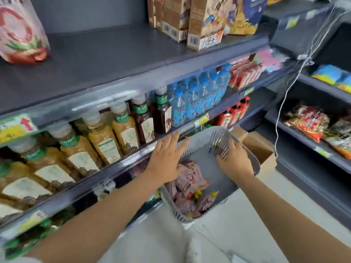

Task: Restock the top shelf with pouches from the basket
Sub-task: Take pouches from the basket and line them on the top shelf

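A grey slotted plastic basket (226, 179) sits low in front of the shelving, tilted, with several pink and red pouches (191, 188) piled at its near end. My left hand (166, 160) hovers over the basket's left rim, fingers spread, holding nothing. My right hand (236, 161) rests inside the basket's far end, fingers spread against its wall. The dark grey top shelf (106, 59) is mostly bare. One red and white pouch (20, 33) stands at its far left.
Brown cartons (203, 23) and a blue-yellow bag stand on the top shelf's right part. Bottles of tea (106, 141) and blue-capped water (199, 95) fill the shelf below. A cardboard box (260, 147) sits behind the basket. Snack bags (311, 122) lie on the right-hand shelving.
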The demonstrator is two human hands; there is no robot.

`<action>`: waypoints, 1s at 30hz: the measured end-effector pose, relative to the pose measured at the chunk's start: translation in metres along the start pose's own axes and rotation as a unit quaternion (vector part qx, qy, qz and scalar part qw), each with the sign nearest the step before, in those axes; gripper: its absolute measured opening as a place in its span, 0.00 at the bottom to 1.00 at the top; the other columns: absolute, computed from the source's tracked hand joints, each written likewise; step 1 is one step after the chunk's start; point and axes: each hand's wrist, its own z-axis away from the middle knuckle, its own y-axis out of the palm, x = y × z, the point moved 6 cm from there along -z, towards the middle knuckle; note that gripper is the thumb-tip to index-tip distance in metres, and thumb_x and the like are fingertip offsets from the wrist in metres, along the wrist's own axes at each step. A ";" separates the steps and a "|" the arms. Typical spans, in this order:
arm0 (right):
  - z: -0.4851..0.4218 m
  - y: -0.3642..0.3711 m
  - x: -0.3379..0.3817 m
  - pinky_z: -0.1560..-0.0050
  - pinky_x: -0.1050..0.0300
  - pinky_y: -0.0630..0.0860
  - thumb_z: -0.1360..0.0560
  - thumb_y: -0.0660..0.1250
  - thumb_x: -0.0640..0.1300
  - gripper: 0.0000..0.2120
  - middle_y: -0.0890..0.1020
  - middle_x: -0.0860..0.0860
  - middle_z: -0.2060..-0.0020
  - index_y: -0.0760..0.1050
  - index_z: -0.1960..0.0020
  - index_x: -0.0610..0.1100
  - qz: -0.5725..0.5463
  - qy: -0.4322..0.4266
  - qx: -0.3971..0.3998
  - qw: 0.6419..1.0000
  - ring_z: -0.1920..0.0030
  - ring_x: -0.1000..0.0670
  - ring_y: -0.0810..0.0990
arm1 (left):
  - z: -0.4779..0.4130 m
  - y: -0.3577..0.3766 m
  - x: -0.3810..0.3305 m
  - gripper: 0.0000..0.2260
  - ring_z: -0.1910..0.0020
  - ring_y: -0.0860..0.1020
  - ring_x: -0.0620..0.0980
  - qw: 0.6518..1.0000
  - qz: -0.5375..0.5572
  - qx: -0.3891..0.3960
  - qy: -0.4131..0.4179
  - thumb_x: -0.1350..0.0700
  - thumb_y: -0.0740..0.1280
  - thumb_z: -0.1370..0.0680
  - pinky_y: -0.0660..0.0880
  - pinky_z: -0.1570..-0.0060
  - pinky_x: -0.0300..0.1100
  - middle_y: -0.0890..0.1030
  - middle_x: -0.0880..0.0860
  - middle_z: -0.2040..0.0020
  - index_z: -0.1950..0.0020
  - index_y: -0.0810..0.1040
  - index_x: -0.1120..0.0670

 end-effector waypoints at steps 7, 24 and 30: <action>-0.062 0.112 -0.041 0.33 0.51 0.68 0.26 0.69 0.54 0.36 0.65 0.42 0.29 0.58 0.25 0.42 0.053 -0.039 0.303 0.951 0.30 0.42 0.67 | -0.039 0.087 -0.035 0.39 0.23 0.45 0.58 0.985 0.050 0.143 -0.084 0.41 0.62 0.23 0.45 0.27 0.54 0.41 0.58 0.22 0.22 0.42 0.49; -0.071 0.205 -0.052 0.53 0.58 0.75 0.36 0.76 0.30 0.23 0.77 0.49 0.57 0.68 0.48 0.39 -0.212 0.130 0.461 0.852 0.51 0.48 0.76 | -0.046 0.168 -0.064 0.43 0.24 0.51 0.57 0.956 0.087 0.253 -0.119 0.57 0.71 0.28 0.50 0.27 0.53 0.51 0.57 0.23 0.22 0.47 0.50; -0.102 0.183 -0.060 0.59 0.58 0.82 0.33 0.71 0.26 0.15 0.80 0.42 0.61 0.78 0.50 0.37 -0.208 0.105 0.398 0.887 0.62 0.46 0.80 | -0.045 0.184 -0.072 0.40 0.24 0.52 0.57 0.949 0.088 0.286 -0.103 0.59 0.68 0.26 0.54 0.28 0.53 0.51 0.58 0.22 0.22 0.48 0.50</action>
